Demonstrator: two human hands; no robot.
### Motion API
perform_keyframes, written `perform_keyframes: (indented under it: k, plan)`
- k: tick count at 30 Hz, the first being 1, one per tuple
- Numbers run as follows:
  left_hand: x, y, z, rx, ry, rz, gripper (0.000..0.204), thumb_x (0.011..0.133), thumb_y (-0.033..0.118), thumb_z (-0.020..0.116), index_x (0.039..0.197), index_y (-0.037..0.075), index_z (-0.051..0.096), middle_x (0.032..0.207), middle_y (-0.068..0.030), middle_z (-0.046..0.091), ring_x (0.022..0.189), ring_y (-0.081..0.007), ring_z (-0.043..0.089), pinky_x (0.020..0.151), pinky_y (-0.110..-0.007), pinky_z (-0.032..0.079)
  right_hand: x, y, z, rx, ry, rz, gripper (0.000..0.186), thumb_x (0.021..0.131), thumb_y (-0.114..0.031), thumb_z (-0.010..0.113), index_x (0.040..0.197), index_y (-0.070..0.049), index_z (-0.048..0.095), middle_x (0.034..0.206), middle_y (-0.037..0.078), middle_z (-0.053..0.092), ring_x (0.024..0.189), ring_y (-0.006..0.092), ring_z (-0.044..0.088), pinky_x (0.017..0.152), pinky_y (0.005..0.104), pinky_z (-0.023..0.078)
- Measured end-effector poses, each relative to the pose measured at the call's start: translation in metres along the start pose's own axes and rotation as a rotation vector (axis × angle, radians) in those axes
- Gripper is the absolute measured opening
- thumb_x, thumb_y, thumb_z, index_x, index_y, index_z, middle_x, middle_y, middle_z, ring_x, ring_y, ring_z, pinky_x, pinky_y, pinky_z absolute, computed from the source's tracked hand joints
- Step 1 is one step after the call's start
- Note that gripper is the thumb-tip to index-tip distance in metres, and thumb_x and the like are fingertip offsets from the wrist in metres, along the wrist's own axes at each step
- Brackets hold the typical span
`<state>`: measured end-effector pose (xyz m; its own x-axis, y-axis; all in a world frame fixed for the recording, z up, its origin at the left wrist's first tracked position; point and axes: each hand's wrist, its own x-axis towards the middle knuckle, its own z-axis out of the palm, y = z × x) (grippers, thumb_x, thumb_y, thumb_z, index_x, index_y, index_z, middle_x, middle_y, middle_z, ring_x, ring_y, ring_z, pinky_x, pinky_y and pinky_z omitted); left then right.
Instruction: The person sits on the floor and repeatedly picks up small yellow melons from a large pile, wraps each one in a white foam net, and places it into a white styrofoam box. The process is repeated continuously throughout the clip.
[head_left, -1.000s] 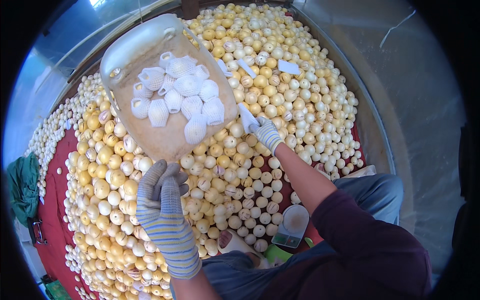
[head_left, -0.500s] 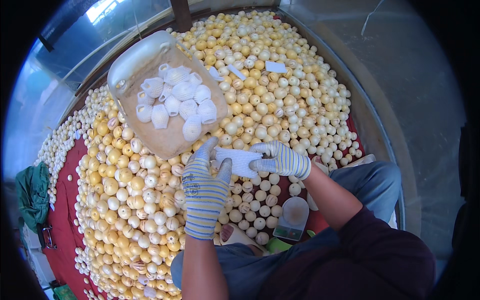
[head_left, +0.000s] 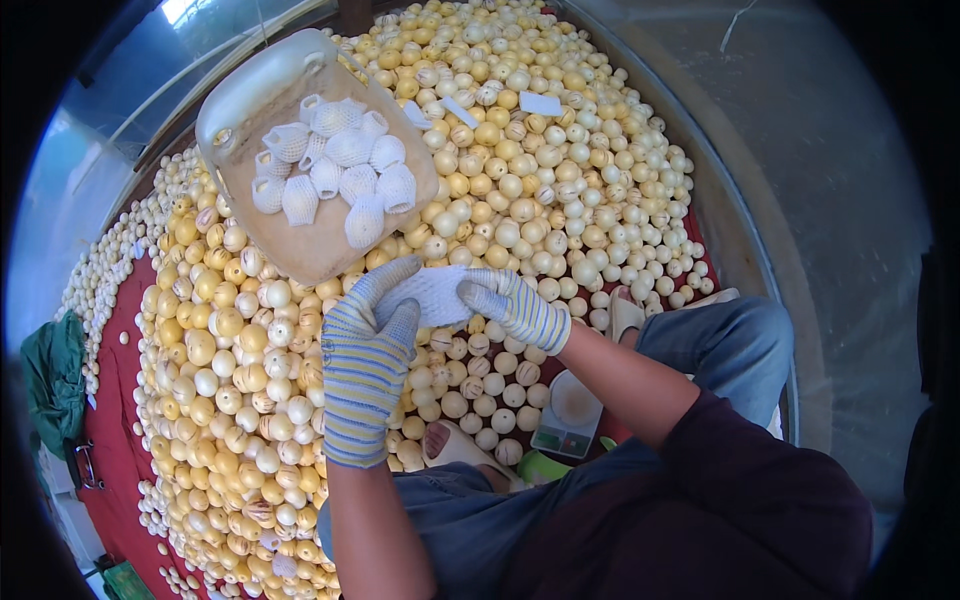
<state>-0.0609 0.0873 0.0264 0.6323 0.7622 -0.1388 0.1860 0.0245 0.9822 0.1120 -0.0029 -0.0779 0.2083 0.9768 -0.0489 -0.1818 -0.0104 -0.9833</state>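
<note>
Between my two gloved hands is a white foam net sleeve (head_left: 432, 296), lying flat and narrow. My left hand (head_left: 362, 365), in a blue, yellow and white striped glove, grips the sleeve's left end between thumb and fingers. At its right end my right hand (head_left: 515, 308), in a matching glove, pinches it with the fingertips. Whether a fruit is inside the sleeve I cannot tell. Just beyond my hands lies a whitish plastic tub (head_left: 222, 215) with a brownish inside, holding several fruits wrapped in white foam nets (head_left: 350, 147).
A big heap of round yellow and cream fruits (head_left: 230, 400), some striped, surrounds the tub on red cloth (head_left: 110, 430). White flat pieces (head_left: 540, 103) lie on it. A small scale (head_left: 568, 415) stands near my legs. Green cloth (head_left: 55, 375) is at far left.
Both hands have shifted left and slightly up in the picture with the foam net sleeve. The tub and heap also sit a little higher and further left in the view.
</note>
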Motion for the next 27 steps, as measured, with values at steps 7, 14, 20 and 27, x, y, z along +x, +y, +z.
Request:
perform_keyframes:
  k: [7,14,20,27]
  plan:
    - [0.006,0.016,-0.01,-0.017,0.281,0.009,0.033,0.088,-0.003,0.059,0.121,0.0,0.063,0.084,-0.0021,0.063,0.063,-0.0032,0.054,0.052,-0.018,0.049,0.01,0.207,-0.031,-1.381,-0.514,0.34,0.036,0.089,-0.017,0.059,0.125,-0.01,0.058,0.128,0.01,0.056,0.117,0.026,0.055,0.096,0.0416,0.045]
    - [0.018,0.013,0.003,0.028,0.2,-0.043,0.032,0.089,-0.003,0.058,0.12,-0.002,0.062,0.1,-0.0086,0.066,0.064,-0.0051,0.057,0.055,-0.018,0.05,0.006,0.215,-0.037,-1.785,-0.538,0.21,0.038,0.091,-0.017,0.054,0.128,-0.007,0.055,0.131,0.009,0.054,0.119,0.0246,0.052,0.093,0.0379,0.043]
    - [0.026,0.009,0.009,0.068,0.198,-0.039,0.032,0.088,-0.002,0.058,0.12,-0.002,0.062,0.104,-0.0088,0.067,0.067,-0.0045,0.057,0.056,-0.018,0.05,0.008,0.191,-0.082,-1.764,-0.654,0.282,0.029,0.091,-0.016,0.049,0.118,-0.009,0.057,0.117,0.011,0.059,0.105,0.0262,0.057,0.084,0.0414,0.045]
    - [0.029,0.008,0.016,0.137,0.142,-0.034,0.032,0.089,0.0,0.058,0.121,-0.002,0.062,0.101,-0.0083,0.067,0.067,-0.0052,0.056,0.058,-0.019,0.05,0.017,0.216,-0.071,-1.722,-0.584,0.281,0.03,0.09,-0.014,0.05,0.119,-0.009,0.055,0.123,0.015,0.054,0.106,0.0273,0.058,0.081,0.0406,0.048]
